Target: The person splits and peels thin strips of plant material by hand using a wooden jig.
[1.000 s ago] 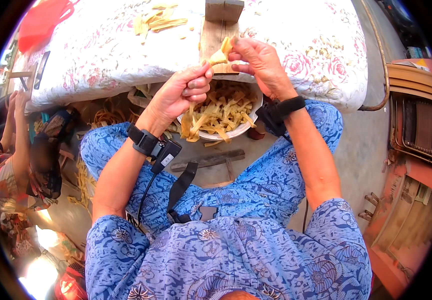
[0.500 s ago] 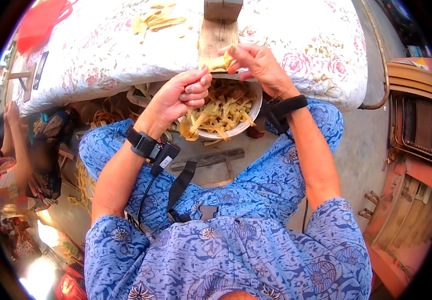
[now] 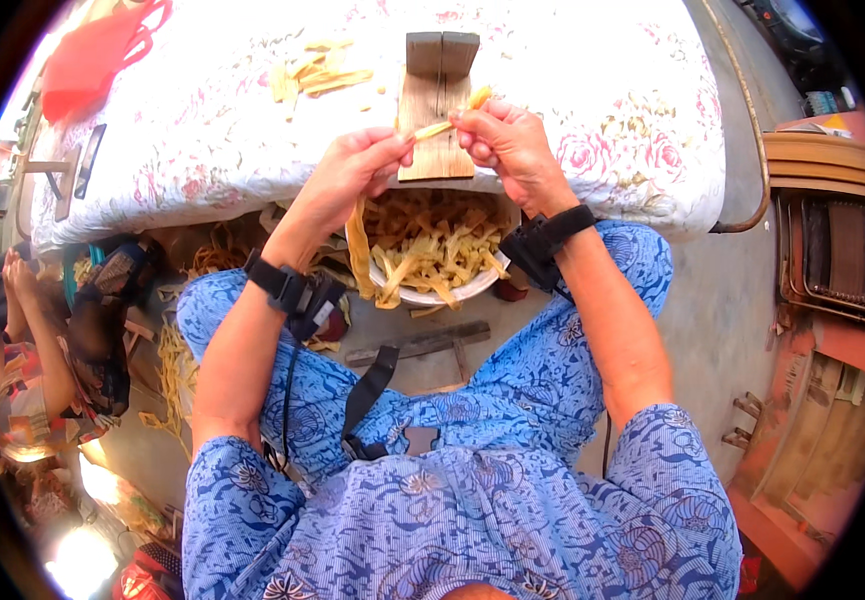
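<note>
Between my two hands stretches a flat yellowish strip (image 3: pixel 433 131) of dried plant-like fibre, held above a wooden stand (image 3: pixel 436 158) with a raised block at its far end. My left hand (image 3: pixel 367 158) pinches its left end, the fingers curled in. At the other end my right hand (image 3: pixel 510 143) grips it between thumb and fingers, and a short folded bit pokes out above. A longer strip (image 3: pixel 358 250) hangs under my left hand toward the basin; whether that hand holds it I cannot tell. Below the table edge, a white basin (image 3: pixel 470 289) is heaped with similar strips (image 3: pixel 439 250).
A flowered cloth (image 3: pixel 222 130) covers the table, with a small pile of strips (image 3: pixel 324 72) and a red bag (image 3: pixel 92 62) on it. A low wooden piece (image 3: pixel 417 343) lies between my legs. Another person (image 3: pixel 47 370) sits at the left. Wooden furniture (image 3: pixel 822 160) stands at the right.
My hands have drawn level over the wooden stand. My right hand's spread fingers have closed on the strip, which is now straighter between the hands. The view has shifted, showing more of the stand.
</note>
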The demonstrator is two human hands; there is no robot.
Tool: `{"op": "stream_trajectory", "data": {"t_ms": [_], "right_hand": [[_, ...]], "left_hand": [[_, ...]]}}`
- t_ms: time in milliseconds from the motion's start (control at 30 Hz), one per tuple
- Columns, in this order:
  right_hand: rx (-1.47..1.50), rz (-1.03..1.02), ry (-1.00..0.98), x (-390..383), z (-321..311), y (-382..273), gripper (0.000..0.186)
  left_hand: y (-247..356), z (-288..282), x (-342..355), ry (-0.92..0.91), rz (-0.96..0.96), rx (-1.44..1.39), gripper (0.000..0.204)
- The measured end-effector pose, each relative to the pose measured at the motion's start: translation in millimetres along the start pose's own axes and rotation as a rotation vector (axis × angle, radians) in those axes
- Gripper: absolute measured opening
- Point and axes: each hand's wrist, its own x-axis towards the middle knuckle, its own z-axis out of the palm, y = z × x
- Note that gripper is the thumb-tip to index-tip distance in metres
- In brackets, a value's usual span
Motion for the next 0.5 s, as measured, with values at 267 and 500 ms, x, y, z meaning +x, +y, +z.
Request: {"op": "stream_trajectory", "data": {"t_ms": [267, 500], "right_hand": [[-0.200, -0.283, 0.207, 60.8, -12.8, 6.8, 0.013], [-0.517, -0.281, 0.344, 57.8, -31.2, 26.5, 0.017]], "left_hand": [[-2.4, -24.9, 84.9, 0.210, 0.499, 0.655, 0.017], [-17.2, -20.2, 87.3, 0.421, 0.406, 0.934, 0.017]]}}
